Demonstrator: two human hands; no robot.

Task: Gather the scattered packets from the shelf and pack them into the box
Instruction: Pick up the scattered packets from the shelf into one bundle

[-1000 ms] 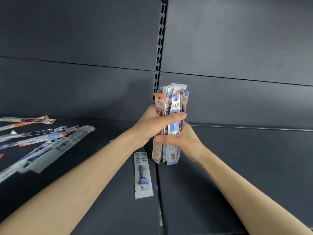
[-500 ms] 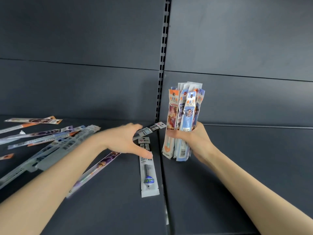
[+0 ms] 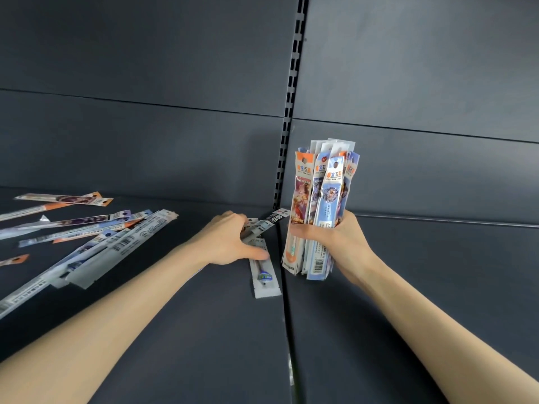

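Right of centre, the right hand (image 3: pixel 335 243) has its grip wrapped round the lower half of an upright bundle of packets (image 3: pixel 323 193). The left hand (image 3: pixel 230 243) rests on the shelf (image 3: pixel 204 330), thumb on a white packet (image 3: pixel 264 279), fingers bent over a black-ended packet (image 3: pixel 272 221); whether this grip pinches, I cannot tell. Loose packets (image 3: pixel 87 234) lie at far left.

The light was soft, even and rather dim on the dark grey matt metal shelf (image 3: pixel 204 330), with thin shadows under the scattered flat printed packets (image 3: pixel 96 246) (these looked stretched and blurred toward the left edge). The wide lens bowed the seams of the grey back panel (image 3: pixel 145 68). The left hand (image 3: pixel 230 240) was slightly smeared. Print on the upright bundle of colourful plastic packets (image 3: pixel 320 199) read crisply.
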